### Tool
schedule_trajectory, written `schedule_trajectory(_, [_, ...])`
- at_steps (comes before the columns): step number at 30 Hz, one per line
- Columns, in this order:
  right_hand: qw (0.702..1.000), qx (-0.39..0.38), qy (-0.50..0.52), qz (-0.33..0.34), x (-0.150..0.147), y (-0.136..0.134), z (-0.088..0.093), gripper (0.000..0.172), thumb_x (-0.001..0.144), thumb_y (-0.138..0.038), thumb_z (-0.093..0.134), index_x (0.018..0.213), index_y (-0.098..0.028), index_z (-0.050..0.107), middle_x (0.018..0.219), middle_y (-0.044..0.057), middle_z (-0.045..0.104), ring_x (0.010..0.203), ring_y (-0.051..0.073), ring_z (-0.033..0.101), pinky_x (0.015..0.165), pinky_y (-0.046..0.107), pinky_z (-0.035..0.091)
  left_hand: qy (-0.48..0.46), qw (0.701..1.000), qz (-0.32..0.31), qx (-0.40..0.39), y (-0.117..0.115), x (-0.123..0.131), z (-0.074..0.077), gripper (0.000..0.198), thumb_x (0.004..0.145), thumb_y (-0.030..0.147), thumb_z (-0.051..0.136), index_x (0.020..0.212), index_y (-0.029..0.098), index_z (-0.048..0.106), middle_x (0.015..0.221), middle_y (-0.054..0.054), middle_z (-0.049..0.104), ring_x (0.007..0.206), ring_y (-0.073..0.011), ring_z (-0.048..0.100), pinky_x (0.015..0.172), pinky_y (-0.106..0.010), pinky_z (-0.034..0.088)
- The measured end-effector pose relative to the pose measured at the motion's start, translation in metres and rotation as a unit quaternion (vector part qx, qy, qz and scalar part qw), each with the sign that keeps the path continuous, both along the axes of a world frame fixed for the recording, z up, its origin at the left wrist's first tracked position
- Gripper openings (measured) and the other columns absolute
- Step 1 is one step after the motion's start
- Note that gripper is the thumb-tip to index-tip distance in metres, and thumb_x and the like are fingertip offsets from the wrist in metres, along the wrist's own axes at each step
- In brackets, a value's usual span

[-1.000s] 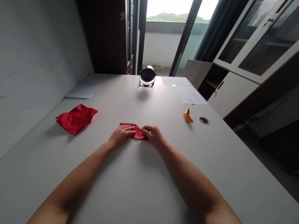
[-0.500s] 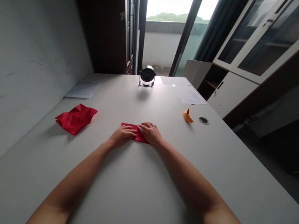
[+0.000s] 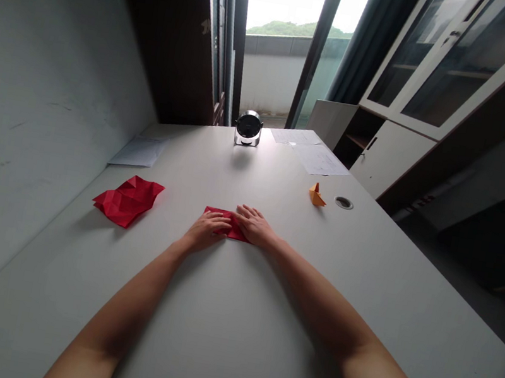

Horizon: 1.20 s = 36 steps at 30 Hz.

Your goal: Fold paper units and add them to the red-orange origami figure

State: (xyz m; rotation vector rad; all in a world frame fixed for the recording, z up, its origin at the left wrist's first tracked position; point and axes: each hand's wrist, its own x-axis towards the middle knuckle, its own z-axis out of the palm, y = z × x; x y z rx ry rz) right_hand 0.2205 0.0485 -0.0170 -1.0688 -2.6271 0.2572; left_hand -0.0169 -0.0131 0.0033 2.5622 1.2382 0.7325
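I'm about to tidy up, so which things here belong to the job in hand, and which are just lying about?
In hand:
folded red paper, under the left hand and right hand

Apparently just lying about:
creased red paper
orange paper figure
round black device
white sheets at back right
pale paper by the wall

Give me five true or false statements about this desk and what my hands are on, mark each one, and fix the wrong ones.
1. The left hand lies on a folded red paper strip. True.
2. The right hand hangs well away from that strip. False: it lies over the strip's right part.
3. A small folded orange paper figure stands left of the round, pale-rimmed hole in the white desk. True.
4. The creased red paper sheet lies right of both hands. False: the sheet lies to their left.
5. A round black object in a metal stand stands near the desk's far edge. True.
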Motion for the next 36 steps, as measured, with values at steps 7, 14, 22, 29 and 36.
schedule_trajectory(7, [1.000, -0.015, -0.004, 0.008, 0.001, -0.003, 0.007, 0.048, 0.103, -0.046, 0.041, 0.147, -0.031, 0.049, 0.159, 0.007, 0.038, 0.149, 0.028, 0.029, 0.121, 0.049, 0.022, -0.011, 1.000, -0.007, -0.004, 0.000, -0.003, -0.002, 0.028, 0.091, 0.030, 0.064, 0.118, 0.031, 0.071, 0.130, -0.002, 0.068, 0.129, -0.0235, 0.055, 0.113, -0.046, 0.042])
schedule_trajectory(14, [1.000, -0.011, 0.002, 0.019, 0.004, -0.002, 0.013, 0.044, 0.102, -0.042, 0.044, 0.145, -0.035, 0.052, 0.157, 0.004, 0.041, 0.148, 0.028, 0.032, 0.120, 0.049, 0.026, -0.018, 1.000, 0.005, -0.002, 0.003, -0.003, -0.006, 0.025, 0.093, 0.025, 0.060, 0.113, 0.031, 0.074, 0.124, 0.000, 0.071, 0.124, -0.0233, 0.058, 0.110, -0.045, 0.045])
schedule_trajectory(22, [0.998, 0.008, 0.058, 0.011, 0.004, 0.002, 0.008, 0.031, 0.101, -0.037, 0.051, 0.127, -0.036, 0.068, 0.143, 0.003, 0.058, 0.138, 0.026, 0.048, 0.115, 0.045, 0.037, 0.000, 0.999, 0.023, -0.034, -0.002, 0.001, 0.007, 0.025, 0.093, 0.031, 0.060, 0.113, 0.031, 0.074, 0.124, 0.001, 0.071, 0.125, -0.0243, 0.057, 0.109, -0.043, 0.046])
schedule_trajectory(29, [0.994, 0.006, 0.103, 0.031, 0.003, 0.002, 0.008, 0.025, 0.097, -0.031, 0.056, 0.112, -0.033, 0.076, 0.129, 0.002, 0.068, 0.131, 0.022, 0.055, 0.110, 0.040, 0.044, 0.009, 0.997, 0.067, -0.032, -0.001, 0.000, 0.003, 0.025, 0.091, 0.032, 0.063, 0.113, 0.034, 0.073, 0.126, 0.002, 0.070, 0.127, -0.0248, 0.056, 0.112, -0.044, 0.043])
schedule_trajectory(36, [0.977, -0.044, 0.192, 0.079, 0.005, 0.007, 0.009, 0.018, 0.091, -0.028, 0.062, 0.095, -0.027, 0.079, 0.115, 0.004, 0.074, 0.127, 0.023, 0.058, 0.106, 0.043, 0.047, 0.008, 0.998, 0.062, -0.027, -0.003, 0.001, 0.004, 0.026, 0.090, 0.034, 0.065, 0.114, 0.033, 0.073, 0.130, 0.001, 0.068, 0.130, -0.0245, 0.054, 0.113, -0.045, 0.042])
